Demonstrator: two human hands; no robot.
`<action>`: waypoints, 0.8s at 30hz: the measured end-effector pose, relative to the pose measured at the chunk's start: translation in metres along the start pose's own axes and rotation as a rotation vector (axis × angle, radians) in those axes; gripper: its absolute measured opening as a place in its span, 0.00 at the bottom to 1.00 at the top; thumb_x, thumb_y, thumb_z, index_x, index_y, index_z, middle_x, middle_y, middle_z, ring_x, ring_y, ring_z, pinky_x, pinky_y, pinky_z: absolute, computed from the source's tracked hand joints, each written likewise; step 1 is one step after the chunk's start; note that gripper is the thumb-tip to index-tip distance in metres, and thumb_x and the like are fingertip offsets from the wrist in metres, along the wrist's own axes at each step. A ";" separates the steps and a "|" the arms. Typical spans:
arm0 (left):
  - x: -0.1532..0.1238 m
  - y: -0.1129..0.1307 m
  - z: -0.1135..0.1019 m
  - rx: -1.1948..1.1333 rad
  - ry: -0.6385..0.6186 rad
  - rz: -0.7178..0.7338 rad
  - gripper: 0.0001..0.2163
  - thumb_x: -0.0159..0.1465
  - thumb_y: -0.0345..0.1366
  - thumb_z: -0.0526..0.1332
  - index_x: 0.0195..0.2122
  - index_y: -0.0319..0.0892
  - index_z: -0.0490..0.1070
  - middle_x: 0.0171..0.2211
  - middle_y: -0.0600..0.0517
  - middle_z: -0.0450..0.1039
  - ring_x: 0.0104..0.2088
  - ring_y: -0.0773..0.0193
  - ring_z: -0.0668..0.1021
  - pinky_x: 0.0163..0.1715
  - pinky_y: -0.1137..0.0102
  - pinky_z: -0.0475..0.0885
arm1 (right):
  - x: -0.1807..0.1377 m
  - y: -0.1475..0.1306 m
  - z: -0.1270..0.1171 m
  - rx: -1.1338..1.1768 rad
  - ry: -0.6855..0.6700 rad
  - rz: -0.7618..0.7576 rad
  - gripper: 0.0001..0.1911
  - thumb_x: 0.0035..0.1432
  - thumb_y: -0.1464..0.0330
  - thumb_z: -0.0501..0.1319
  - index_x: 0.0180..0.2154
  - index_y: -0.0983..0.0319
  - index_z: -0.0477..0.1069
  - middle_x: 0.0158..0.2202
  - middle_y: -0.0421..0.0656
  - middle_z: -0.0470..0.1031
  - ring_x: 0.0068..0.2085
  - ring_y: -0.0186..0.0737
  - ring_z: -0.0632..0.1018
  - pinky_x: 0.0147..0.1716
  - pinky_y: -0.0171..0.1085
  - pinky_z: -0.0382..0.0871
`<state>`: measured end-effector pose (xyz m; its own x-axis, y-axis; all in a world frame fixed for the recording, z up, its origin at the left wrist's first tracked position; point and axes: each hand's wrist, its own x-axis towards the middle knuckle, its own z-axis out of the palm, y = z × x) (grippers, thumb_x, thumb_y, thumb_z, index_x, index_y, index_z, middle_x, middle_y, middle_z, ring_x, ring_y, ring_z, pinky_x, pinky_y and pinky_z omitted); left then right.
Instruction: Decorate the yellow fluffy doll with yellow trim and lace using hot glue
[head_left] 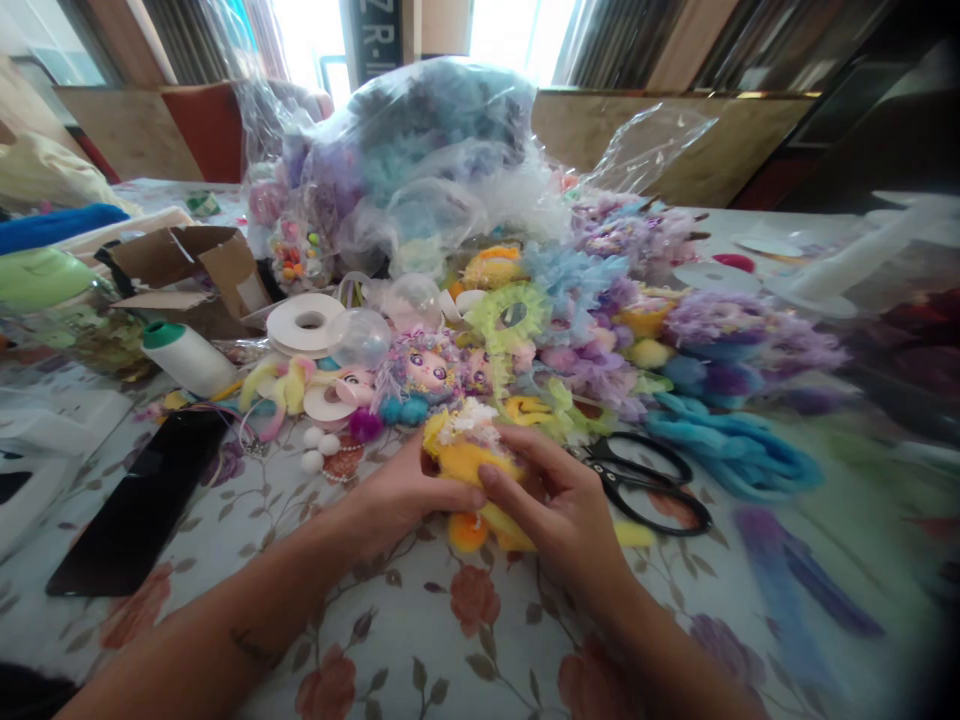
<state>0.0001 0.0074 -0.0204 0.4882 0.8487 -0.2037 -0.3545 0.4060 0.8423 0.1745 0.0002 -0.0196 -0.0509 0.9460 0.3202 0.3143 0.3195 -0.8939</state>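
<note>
Between both hands, just above the flowered tablecloth, is a fluffy yellow doll piece (469, 462) with whitish, pinkish trim on top. My left hand (416, 480) wraps its left side, thumb laid across the front. From the right, my right hand (551, 490) presses thumb and fingers against it. An orange pompom (467, 532) and more yellow fluff show beneath the hands. Black-handled scissors (652, 480) lie right beside my right hand. A doll head (424, 365) with purple curls and large eyes rests beyond my hands. What the hidden fingertips do I cannot make out.
A black phone (142, 500) lies at left, near a thread cone (187, 358) and a ribbon spool (306, 324). An opened cardboard box (191, 270) stands behind. Plastic-wrapped tulle (435, 140) is heaped at the back. Blue fibre (735, 440) lies right.
</note>
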 end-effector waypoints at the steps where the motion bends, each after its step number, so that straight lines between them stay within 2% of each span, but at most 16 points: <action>1: 0.000 0.000 0.001 0.025 0.020 -0.001 0.22 0.52 0.27 0.71 0.50 0.41 0.73 0.43 0.48 0.77 0.41 0.58 0.77 0.41 0.68 0.72 | 0.000 0.000 0.000 -0.001 0.001 0.005 0.12 0.55 0.62 0.68 0.41 0.58 0.78 0.43 0.44 0.80 0.41 0.45 0.80 0.45 0.42 0.75; 5: -0.001 0.003 0.002 0.051 0.057 -0.036 0.25 0.50 0.25 0.71 0.50 0.43 0.72 0.43 0.49 0.76 0.41 0.57 0.77 0.40 0.67 0.73 | 0.000 0.000 0.001 0.001 0.010 0.016 0.11 0.56 0.61 0.67 0.41 0.57 0.78 0.43 0.44 0.81 0.42 0.46 0.81 0.44 0.42 0.76; 10: -0.001 0.004 0.003 0.032 0.001 -0.045 0.21 0.51 0.24 0.70 0.46 0.42 0.73 0.40 0.49 0.77 0.39 0.59 0.78 0.37 0.68 0.73 | 0.000 0.000 0.000 0.007 0.002 0.017 0.11 0.57 0.61 0.66 0.42 0.57 0.78 0.42 0.43 0.81 0.41 0.45 0.81 0.44 0.42 0.76; 14: 0.000 0.001 0.004 0.030 0.034 0.014 0.23 0.53 0.28 0.71 0.51 0.40 0.71 0.43 0.47 0.76 0.43 0.57 0.77 0.43 0.66 0.73 | -0.001 -0.001 0.001 0.009 -0.003 0.024 0.12 0.57 0.61 0.66 0.42 0.58 0.78 0.43 0.44 0.81 0.42 0.45 0.80 0.45 0.42 0.75; 18: 0.000 -0.002 0.004 0.093 0.112 0.006 0.29 0.51 0.25 0.71 0.55 0.40 0.67 0.44 0.46 0.76 0.42 0.57 0.77 0.40 0.66 0.73 | -0.003 -0.001 0.003 0.011 -0.005 0.027 0.12 0.57 0.61 0.66 0.42 0.58 0.78 0.44 0.44 0.80 0.43 0.46 0.80 0.46 0.43 0.75; 24: -0.003 0.001 0.004 0.057 0.065 -0.034 0.33 0.48 0.25 0.73 0.57 0.43 0.66 0.47 0.45 0.76 0.45 0.53 0.79 0.42 0.65 0.74 | -0.001 0.000 0.003 0.021 0.013 0.060 0.12 0.57 0.59 0.67 0.41 0.58 0.78 0.43 0.44 0.81 0.42 0.47 0.81 0.45 0.43 0.75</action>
<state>0.0018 0.0043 -0.0173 0.4460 0.8557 -0.2626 -0.2917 0.4163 0.8611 0.1716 -0.0008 -0.0216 -0.0199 0.9626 0.2702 0.2960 0.2638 -0.9180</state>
